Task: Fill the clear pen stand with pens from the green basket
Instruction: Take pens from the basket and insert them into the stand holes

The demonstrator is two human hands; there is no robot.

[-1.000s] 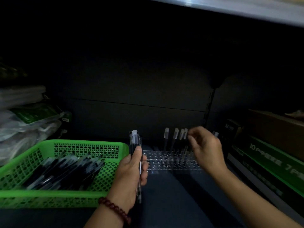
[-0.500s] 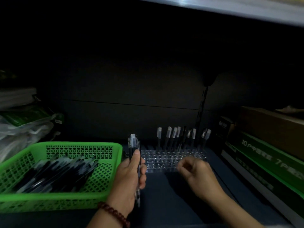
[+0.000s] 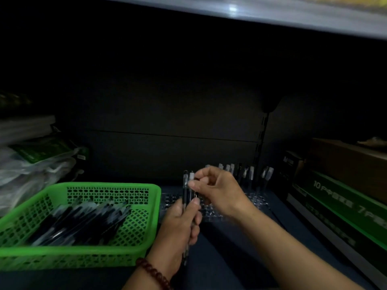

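A green basket (image 3: pixel 52 256) at the left holds several dark pens (image 3: pixel 83 220). Right of it lies the clear pen stand (image 3: pixel 257 203), with several pens (image 3: pixel 249 174) standing upright along its back row. My left hand (image 3: pixel 180 225) grips a small bunch of pens (image 3: pixel 186 189) upright in front of the stand. My right hand (image 3: pixel 217 191) has its thumb and forefinger pinched on the white top of one pen in that bunch. Part of the stand is hidden behind both hands.
Green and brown boxes (image 3: pixel 345 197) are stacked at the right. Plastic-wrapped packs (image 3: pixel 31 164) pile up at the left behind the basket. A dark back panel and an upper shelf (image 3: pixel 251 13) close in the space.
My right hand drew back from the stand's pens, dropped low, then came up to the bunch in my left hand and pinched one pen's top. The left hand stayed put.
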